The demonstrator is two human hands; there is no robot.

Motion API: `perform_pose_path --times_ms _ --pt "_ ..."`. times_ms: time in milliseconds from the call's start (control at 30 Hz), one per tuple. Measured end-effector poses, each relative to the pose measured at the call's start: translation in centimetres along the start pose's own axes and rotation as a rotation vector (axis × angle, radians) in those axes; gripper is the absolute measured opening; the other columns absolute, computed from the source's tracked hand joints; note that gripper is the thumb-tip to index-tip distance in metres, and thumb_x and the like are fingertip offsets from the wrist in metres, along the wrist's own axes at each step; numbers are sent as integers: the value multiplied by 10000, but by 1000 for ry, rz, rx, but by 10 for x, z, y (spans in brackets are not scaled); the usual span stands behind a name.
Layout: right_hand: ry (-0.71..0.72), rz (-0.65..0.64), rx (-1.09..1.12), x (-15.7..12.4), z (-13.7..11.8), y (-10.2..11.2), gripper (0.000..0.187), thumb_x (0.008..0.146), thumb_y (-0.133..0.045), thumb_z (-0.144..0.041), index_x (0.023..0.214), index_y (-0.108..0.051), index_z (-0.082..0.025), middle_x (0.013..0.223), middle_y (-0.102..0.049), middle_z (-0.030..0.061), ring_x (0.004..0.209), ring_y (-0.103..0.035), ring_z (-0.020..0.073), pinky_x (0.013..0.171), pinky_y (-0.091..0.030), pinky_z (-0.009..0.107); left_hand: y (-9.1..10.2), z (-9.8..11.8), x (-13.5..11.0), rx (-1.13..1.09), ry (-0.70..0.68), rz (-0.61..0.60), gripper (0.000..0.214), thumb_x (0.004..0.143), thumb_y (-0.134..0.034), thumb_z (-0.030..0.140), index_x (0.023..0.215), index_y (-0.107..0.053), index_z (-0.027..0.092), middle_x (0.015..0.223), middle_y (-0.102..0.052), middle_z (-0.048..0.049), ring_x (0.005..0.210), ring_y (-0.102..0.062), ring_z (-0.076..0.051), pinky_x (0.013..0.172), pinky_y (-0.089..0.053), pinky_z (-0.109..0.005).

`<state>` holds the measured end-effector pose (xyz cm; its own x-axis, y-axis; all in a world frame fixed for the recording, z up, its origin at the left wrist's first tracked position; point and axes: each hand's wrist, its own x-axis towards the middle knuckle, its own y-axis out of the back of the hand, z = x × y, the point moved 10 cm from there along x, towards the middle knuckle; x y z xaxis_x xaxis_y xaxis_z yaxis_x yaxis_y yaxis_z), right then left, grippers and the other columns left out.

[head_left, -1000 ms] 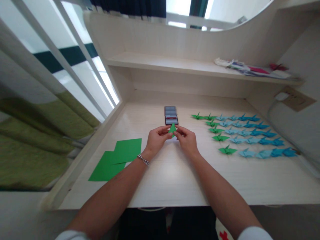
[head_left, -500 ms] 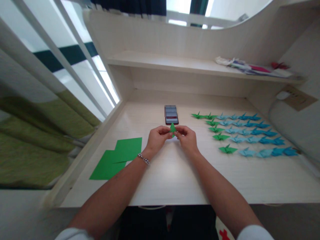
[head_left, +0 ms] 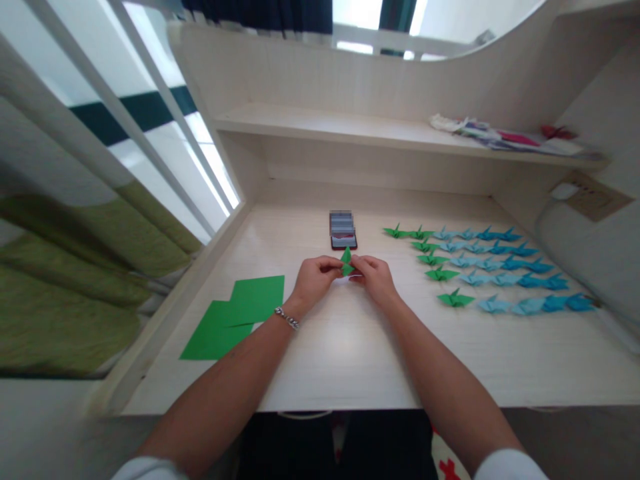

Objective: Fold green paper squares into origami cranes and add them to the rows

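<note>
A small piece of folded green paper is held upright just in front of the phone, its pointed tip facing away from me. My left hand pinches its left side between thumb and fingers. From the other side, my right hand grips its right edge the same way. Fingertips cover part of the lower folds. To the left of my left forearm lie overlapping green paper sheets, flat on the desk.
A phone lies behind my hands. Rows of folded paper cranes in green, light blue and darker blue fill the right side. Papers rest on the shelf. A wall socket is at right.
The fingers have shifted on the folded green paper, and more of its lower part shows between them. My right thumb has drawn back from its front. Everything else stays put.
</note>
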<state>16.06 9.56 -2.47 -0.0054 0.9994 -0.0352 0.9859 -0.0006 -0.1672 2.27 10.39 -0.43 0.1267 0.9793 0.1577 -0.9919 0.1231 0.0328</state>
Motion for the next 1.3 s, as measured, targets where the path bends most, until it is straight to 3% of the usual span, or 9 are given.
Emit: perform_pose_path --times_ms 167,400,500,633,767,1033,1300 --pt "-21 17 -47 4 10 4 272 564 -749 -340 743 -680 -148 684 -683 39 602 -609 145 611 -497 283 1 2 -1 6 -12 -3 83 613 -692 152 689 -723 167 775 -709 -56 727 -641 -182 756 -519 -343" --pt "98 -32 -83 4 1 0 245 537 -764 -261 719 -642 -151 684 -668 12 594 -593 127 614 -471 262 2 -13 0 -153 67 23 236 608 -744 213 798 -630 135 738 -669 -45 672 -625 -158 641 -530 -308" --pt "120 -12 -51 3 -1 -2 295 516 -785 -270 719 -598 -164 681 -649 -4 596 -591 124 602 -474 252 1 -16 1 -215 81 22 352 591 -768 206 888 -591 140 747 -656 -37 676 -629 -153 636 -533 -307" --pt "10 60 -104 3 9 2 340 552 -774 -386 710 -559 -175 588 -611 -12 489 -549 119 499 -458 248 5 -16 3 -232 78 49 387 589 -771 207 929 -604 126 806 -671 -63 729 -634 -161 697 -531 -326" --pt "-69 -62 -228 1 19 -8 334 648 -700 -475 652 -593 -158 522 -596 10 452 -533 119 467 -434 243 1 -14 4 -200 69 -7 290 635 -746 288 850 -658 116 802 -681 -67 712 -619 -153 693 -517 -303" --pt "17 -180 -410 -1 15 -13 291 697 -669 -425 606 -610 -156 502 -596 6 447 -519 107 466 -401 225 -2 -23 2 -181 122 -7 300 645 -732 404 748 -669 130 673 -662 -41 595 -583 -128 568 -489 -252" --pt "-64 -77 -138 -1 17 -14 330 655 -697 -473 728 -590 -168 592 -632 15 504 -581 131 479 -468 241 7 -19 4 -81 89 77 262 624 -752 343 751 -680 126 681 -678 -51 586 -590 -135 549 -472 -254"
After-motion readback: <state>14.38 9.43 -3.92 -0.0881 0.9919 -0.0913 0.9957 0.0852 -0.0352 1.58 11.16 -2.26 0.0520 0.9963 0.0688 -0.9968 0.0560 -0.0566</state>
